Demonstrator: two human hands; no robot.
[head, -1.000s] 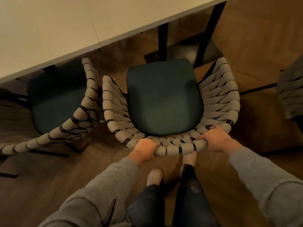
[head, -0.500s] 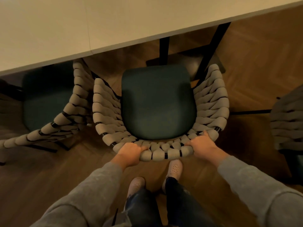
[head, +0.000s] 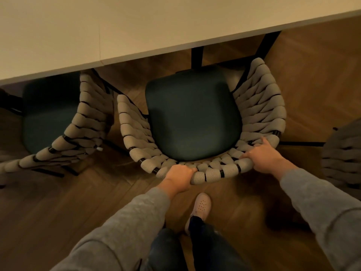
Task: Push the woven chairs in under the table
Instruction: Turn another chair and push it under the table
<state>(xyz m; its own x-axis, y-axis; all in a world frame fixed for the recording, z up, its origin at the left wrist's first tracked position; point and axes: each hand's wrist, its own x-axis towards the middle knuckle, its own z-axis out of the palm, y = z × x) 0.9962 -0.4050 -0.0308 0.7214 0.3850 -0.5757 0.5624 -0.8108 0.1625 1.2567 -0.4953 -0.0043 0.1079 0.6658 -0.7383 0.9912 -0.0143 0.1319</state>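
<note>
My left hand point(head: 178, 176) grips the middle chair point(head: 195, 118) by its woven back rim at six o'clock, and my right hand point(head: 263, 155) holds it at four. Its seat looks short of the counter point(head: 117, 26) edge at twelve. The left chair point(head: 50, 114) is partly under; the right chair point(head: 341, 153) waits at three.

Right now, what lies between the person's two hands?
Only the back rim of the woven chair, seen in the head view; the left hand and right hand both grip it.
</note>
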